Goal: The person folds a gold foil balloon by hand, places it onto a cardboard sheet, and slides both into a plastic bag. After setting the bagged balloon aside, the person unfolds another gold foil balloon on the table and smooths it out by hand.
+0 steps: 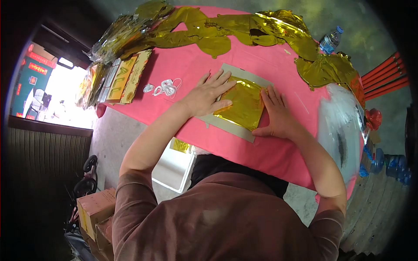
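Observation:
A folded square of shiny gold foil point(241, 105) lies on a flat grey cardboard sheet point(248, 74) on the pink-covered table. My left hand point(209, 94) rests flat with fingers spread, over the sheet's left side and the foil's left edge. At the foil's right edge is my right hand point(277, 114), its fingers apart and its thumb near the sheet's lower right corner. Neither hand grips anything. To the left of my left hand lies a small bundle of white cord point(167, 88).
Flat gold foil balloons point(213, 31) stretch along the far table edge. Printed card packs point(123, 80) and clear-wrapped packets point(126, 37) stand at the left. A water bottle point(331, 40) is at the far right. White plastic film point(342, 126) covers the right side.

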`<state>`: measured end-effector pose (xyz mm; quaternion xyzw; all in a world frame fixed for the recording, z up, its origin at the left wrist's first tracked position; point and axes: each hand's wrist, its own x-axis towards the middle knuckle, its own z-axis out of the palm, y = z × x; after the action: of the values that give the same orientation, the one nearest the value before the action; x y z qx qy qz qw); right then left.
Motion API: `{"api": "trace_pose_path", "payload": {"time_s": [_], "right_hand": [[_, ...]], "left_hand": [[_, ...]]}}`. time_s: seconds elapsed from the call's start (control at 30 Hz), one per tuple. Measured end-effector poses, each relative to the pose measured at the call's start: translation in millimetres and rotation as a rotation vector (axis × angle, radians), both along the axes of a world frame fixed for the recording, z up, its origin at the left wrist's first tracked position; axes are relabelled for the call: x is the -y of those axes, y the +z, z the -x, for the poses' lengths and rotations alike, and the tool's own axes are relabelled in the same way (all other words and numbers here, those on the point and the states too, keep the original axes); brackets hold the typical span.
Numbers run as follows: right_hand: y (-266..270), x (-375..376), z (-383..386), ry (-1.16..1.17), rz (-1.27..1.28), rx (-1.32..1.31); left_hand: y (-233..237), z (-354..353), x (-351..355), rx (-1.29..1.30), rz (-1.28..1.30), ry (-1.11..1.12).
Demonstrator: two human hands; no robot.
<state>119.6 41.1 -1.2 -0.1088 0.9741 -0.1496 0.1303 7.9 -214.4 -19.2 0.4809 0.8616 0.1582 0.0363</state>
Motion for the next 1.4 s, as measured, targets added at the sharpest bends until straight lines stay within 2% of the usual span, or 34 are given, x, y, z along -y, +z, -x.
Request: {"api": "trace_pose_path", "payload": {"time_s": [0.13, 0.43, 0.6, 0.77, 0.87, 1.0, 1.07, 1.4], "right_hand": [[4.4, 0.8, 1.7, -0.016, -0.03, 0.036], [-0.7, 0.1, -4.6, -0.023, -0.002, -0.045], [8.1, -15.5, -8.7, 0.007, 0.003, 0.015], [15.0, -35.5, -23.9, 0.067, -0.027, 0.064], [16.1, -35.5, -26.3, 0.062, -0.026, 0.07], [11.6, -33.4, -26.2, 0.072, -0.028, 0.041], [12.7, -31.4, -25.7, 0.077, -0.038, 0.029], [11.9, -8.0, -19.5, 0.047, 0.006, 0.026]], "left_hand": [[0.0, 5.7, -0.1, -0.032, 0.059, -0.039], [-1.4, 0.2, -0.7, -0.089, 0.017, -0.01], [-0.9, -26.8, -17.1, -0.116, -0.018, 0.066], [4.3, -55.3, -35.8, -0.034, 0.029, 0.132], [27.0, -52.9, -30.5, 0.044, 0.096, 0.091], [23.9, -39.3, -22.6, 0.096, 0.1, -0.044], [23.3, -38.7, -26.2, 0.066, 0.18, -0.054], [11.2, -41.8, -31.0, -0.04, 0.12, -0.066]]}}
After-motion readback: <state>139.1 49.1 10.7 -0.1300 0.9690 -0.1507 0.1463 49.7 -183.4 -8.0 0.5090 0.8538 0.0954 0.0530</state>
